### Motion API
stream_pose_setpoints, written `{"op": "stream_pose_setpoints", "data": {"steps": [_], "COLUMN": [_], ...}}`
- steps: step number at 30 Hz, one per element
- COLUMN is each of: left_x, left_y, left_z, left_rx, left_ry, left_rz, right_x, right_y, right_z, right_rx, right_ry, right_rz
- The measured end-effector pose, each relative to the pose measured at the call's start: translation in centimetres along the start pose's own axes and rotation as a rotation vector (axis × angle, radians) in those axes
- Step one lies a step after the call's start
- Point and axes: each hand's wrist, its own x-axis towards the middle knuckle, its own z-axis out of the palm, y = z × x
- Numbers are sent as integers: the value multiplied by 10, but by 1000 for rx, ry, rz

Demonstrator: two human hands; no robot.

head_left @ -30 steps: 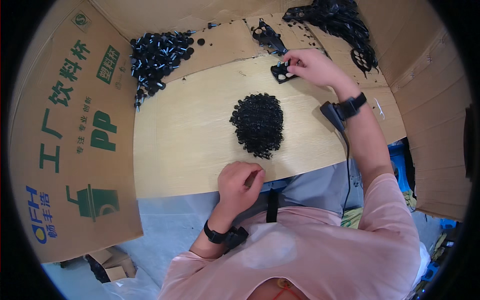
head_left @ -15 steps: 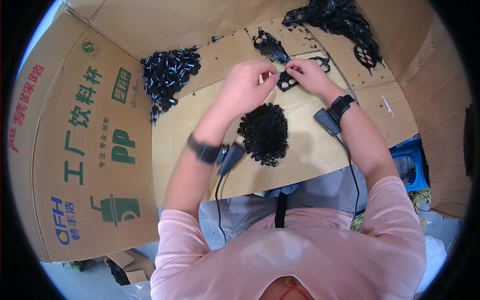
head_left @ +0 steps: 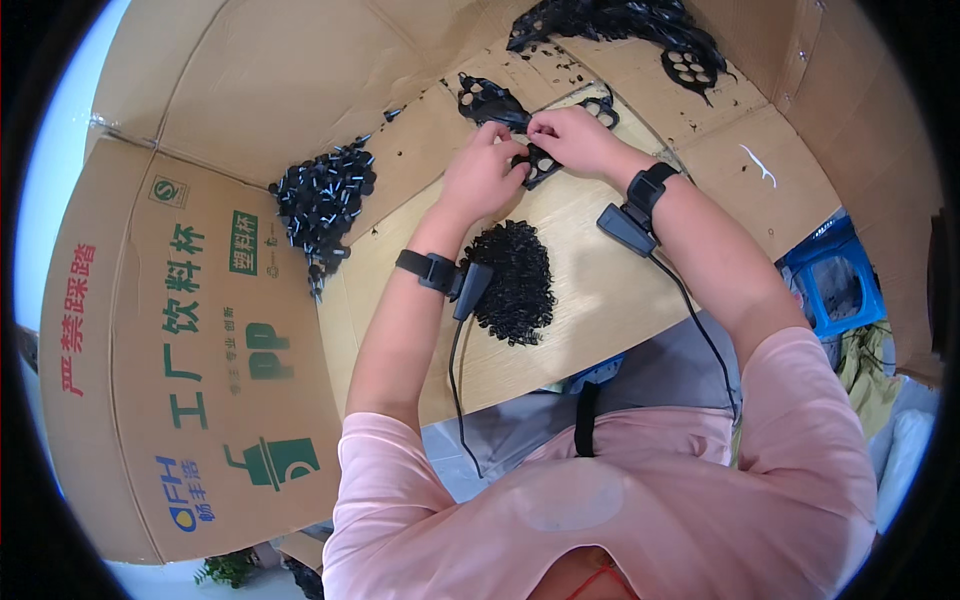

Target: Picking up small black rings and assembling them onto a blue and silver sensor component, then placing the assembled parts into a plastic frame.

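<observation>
A black, floppy holed piece lies on the pale board, with round openings through which the board shows. My left hand has its fingers bent and closed at the left edge of this piece. Thumb and fingers of my right hand are pinched together over its upper edge. Just what the fingertips grip is hidden. Another black holed piece sits right behind my left fingers, close to the first. Toward me from both hands is a mound of small black curled rings on the board.
Bolts with black heads are heaped at the left against the cardboard wall. More black holed sheeting is bunched at the far right. A white strip lies on the right cardboard. Below it stands a blue plastic stool.
My left hand has come down onto the holed piece, closer to my right hand; before, it was raised and apart. The view has turned slightly, shifting everything in it.
</observation>
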Motion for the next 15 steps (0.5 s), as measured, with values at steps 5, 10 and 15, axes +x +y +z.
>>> {"op": "stream_pose_setpoints", "data": {"steps": [5,10,15], "left_x": [-4,-8,-7], "left_y": [9,13,2], "left_z": [-3,-1,4], "left_rx": [54,59,40], "left_ry": [-77,-90,-154], "left_rz": [34,23,107], "right_x": [-2,-2,-4], "right_y": [4,2,1], "right_z": [1,4,1], "right_rx": [-33,-23,-71], "right_ry": [-16,-5,-42], "right_rz": [-22,-38,-79]}}
